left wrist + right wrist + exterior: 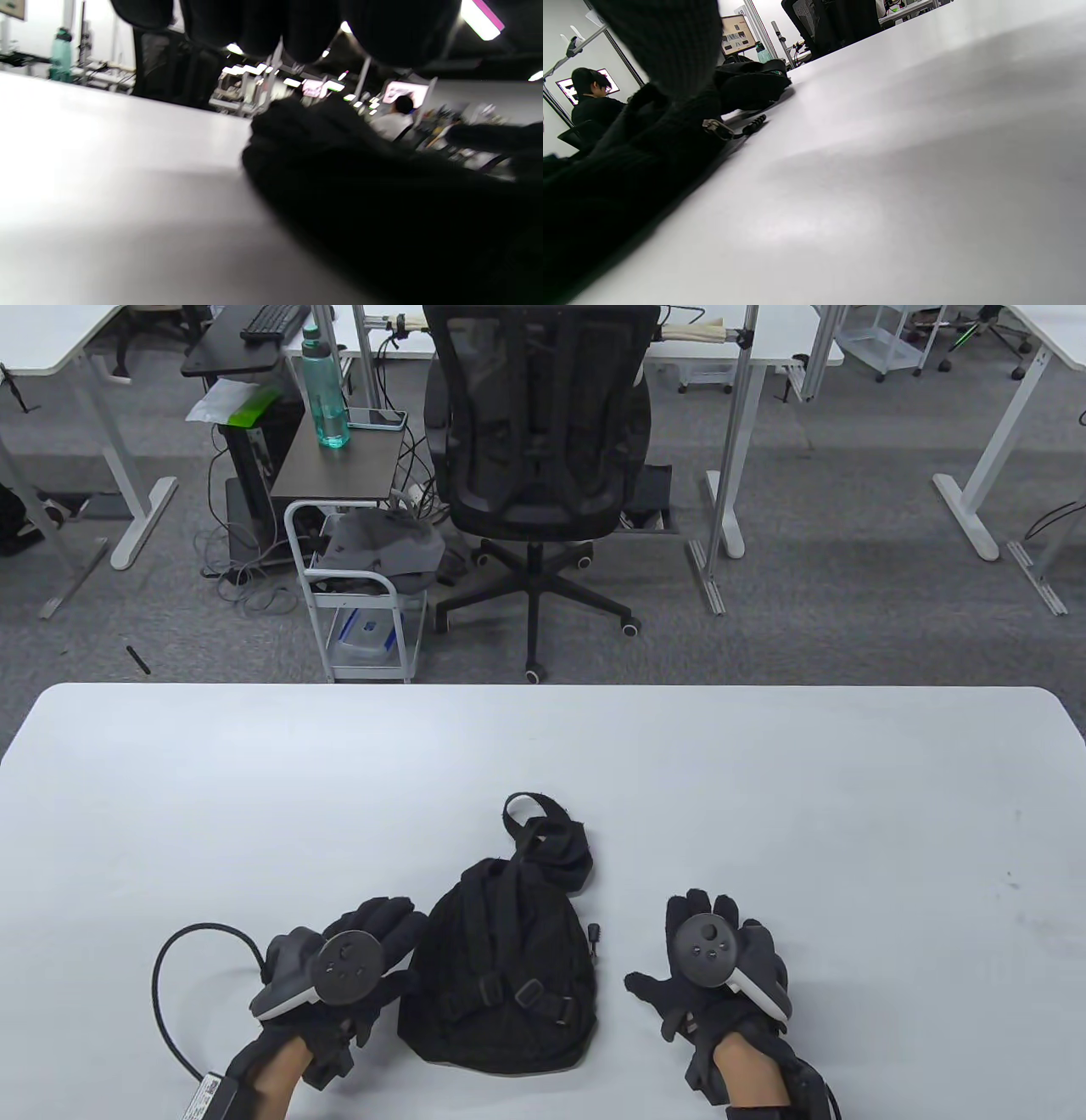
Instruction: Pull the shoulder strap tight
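A small black backpack lies on the white table near the front edge, strap side up. Its shoulder straps bunch at the far end, with buckles lower down. My left hand lies palm down just left of the bag, fingers spread and close to its side. My right hand lies flat on the table right of the bag, apart from it, fingers spread and empty. The left wrist view shows the bag as a dark mass. The right wrist view shows the bag and its zipper pull.
A black office chair and a white cart stand beyond the table's far edge. A black cable loops from my left wrist over the table's front left. Bare table surface lies to the left, right and behind the bag.
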`<state>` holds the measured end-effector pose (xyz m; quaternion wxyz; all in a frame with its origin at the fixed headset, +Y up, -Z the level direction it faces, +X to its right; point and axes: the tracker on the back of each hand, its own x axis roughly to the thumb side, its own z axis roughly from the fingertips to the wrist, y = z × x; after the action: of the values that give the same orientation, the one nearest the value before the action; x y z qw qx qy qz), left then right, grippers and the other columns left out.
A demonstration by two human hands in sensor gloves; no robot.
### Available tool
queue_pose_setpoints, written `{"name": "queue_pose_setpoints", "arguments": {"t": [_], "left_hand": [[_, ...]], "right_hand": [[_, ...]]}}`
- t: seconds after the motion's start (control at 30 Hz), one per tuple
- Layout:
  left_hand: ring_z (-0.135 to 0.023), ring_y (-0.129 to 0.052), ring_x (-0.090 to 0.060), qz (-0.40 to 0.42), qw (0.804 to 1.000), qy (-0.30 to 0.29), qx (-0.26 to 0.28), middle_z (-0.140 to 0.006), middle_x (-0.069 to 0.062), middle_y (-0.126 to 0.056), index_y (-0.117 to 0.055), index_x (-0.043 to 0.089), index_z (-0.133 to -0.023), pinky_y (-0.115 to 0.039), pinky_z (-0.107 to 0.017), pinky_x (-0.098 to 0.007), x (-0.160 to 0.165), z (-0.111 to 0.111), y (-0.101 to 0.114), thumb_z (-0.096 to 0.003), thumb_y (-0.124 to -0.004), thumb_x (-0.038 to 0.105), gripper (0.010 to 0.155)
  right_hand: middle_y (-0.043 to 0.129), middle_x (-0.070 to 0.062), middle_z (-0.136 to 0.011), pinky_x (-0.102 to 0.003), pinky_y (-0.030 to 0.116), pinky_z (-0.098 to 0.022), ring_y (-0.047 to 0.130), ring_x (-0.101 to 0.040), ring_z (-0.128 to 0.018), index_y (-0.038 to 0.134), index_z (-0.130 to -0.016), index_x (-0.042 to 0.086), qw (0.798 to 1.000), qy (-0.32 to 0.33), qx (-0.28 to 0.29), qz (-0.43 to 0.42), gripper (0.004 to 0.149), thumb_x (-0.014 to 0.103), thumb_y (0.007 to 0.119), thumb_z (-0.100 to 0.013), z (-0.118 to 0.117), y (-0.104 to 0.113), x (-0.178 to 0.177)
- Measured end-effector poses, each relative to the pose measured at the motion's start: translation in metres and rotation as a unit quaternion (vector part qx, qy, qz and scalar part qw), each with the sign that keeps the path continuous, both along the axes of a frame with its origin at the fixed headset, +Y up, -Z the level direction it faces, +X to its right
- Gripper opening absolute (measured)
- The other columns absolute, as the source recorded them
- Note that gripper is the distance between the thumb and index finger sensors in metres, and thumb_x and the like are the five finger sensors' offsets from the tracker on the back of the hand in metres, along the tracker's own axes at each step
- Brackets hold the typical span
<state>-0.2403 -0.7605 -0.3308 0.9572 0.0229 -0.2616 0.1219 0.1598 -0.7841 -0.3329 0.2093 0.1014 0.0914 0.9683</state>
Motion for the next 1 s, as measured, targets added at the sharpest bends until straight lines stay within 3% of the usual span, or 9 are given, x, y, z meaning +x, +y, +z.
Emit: {"name": "queue_pose_setpoints", "arguments": {"t": [0.1, 0.17, 0.37, 0.47, 0.63, 0.8, 1.0], "left_hand": [[-0.101, -0.075, -0.027, 0.034, 0.996, -0.045, 0.07, -0.109, 0.003, -0.077, -0.076, 0.033, -0.095, -0.067, -0.072, -0.051, 0.018, 0.01, 0.018, -0.0337, -0.085, 0.052, 0.065], [-0.101, -0.076, -0.027, 0.032, 0.994, -0.067, 0.081, -0.107, 0.003, -0.079, -0.078, 0.033, -0.094, -0.068, -0.071, -0.051, 0.034, 0.014, 0.027, -0.0333, -0.088, 0.051, 0.064], [-0.098, -0.081, -0.024, -0.125, 0.98, -0.127, 0.091, -0.104, 0.006, -0.083, -0.08, 0.035, -0.092, -0.07, -0.071, -0.049, 0.103, 0.026, 0.034, -0.0313, -0.091, 0.049, 0.063], [-0.094, -0.086, -0.021, -0.196, 0.964, -0.143, 0.114, -0.102, 0.006, -0.085, -0.08, 0.036, -0.091, -0.074, -0.07, -0.046, 0.133, 0.028, 0.028, -0.0301, -0.092, 0.049, 0.063], [-0.095, -0.085, -0.021, -0.266, 0.948, -0.149, 0.09, -0.104, 0.006, -0.083, -0.075, 0.037, -0.094, -0.073, -0.07, -0.046, 0.162, 0.023, 0.007, -0.0297, -0.092, 0.047, 0.067], [-0.1, -0.077, -0.022, -0.323, 0.937, -0.128, 0.04, -0.109, 0.006, -0.074, -0.065, 0.036, -0.099, -0.069, -0.073, -0.047, 0.17, 0.013, -0.024, -0.0326, -0.088, 0.046, 0.071], [-0.1, -0.077, -0.02, -0.324, 0.937, -0.122, 0.042, -0.106, 0.007, -0.075, -0.059, 0.036, -0.1, -0.069, -0.073, -0.046, 0.168, 0.012, -0.032, -0.0375, -0.08, 0.044, 0.066]], "right_hand": [[0.016, -0.031, -0.105, -0.073, 0.01, -0.054, 0.01, -0.061, -0.088, 0.024, -0.105, 0.0, 1.0, 0.01, -0.002, -0.008, 0.101, 0.059, 0.076, -0.042, 0.002, 0.002, -0.003], [0.017, -0.031, -0.106, -0.073, 0.01, -0.054, 0.011, -0.061, -0.089, 0.025, -0.105, 0.0, 1.0, 0.014, 0.0, -0.01, 0.1, 0.058, 0.076, -0.042, 0.002, 0.003, -0.005], [0.018, -0.03, -0.106, -0.073, 0.011, -0.054, 0.012, -0.061, -0.089, 0.026, -0.105, 0.0, 0.999, 0.028, 0.014, -0.031, 0.099, 0.058, 0.076, -0.042, 0.004, 0.011, -0.008], [0.019, -0.031, -0.106, -0.073, 0.011, -0.054, 0.013, -0.061, -0.089, 0.027, -0.105, -0.001, 0.999, 0.03, 0.013, -0.037, 0.099, 0.058, 0.076, -0.042, 0.005, 0.012, -0.007], [0.02, -0.031, -0.106, -0.073, 0.012, -0.054, 0.014, -0.061, -0.089, 0.028, -0.105, -0.001, 0.998, 0.035, 0.012, -0.043, 0.099, 0.058, 0.076, -0.042, 0.006, 0.013, -0.008], [0.02, -0.031, -0.106, -0.073, 0.012, -0.054, 0.014, -0.061, -0.089, 0.028, -0.105, -0.001, 0.998, 0.041, 0.01, -0.045, 0.098, 0.058, 0.076, -0.042, 0.007, 0.013, -0.01], [0.022, -0.031, -0.106, -0.073, 0.012, -0.055, 0.015, -0.061, -0.09, 0.03, -0.106, -0.001, 0.997, 0.055, 0.02, -0.05, 0.097, 0.057, 0.076, -0.043, 0.01, 0.017, -0.017]]}}
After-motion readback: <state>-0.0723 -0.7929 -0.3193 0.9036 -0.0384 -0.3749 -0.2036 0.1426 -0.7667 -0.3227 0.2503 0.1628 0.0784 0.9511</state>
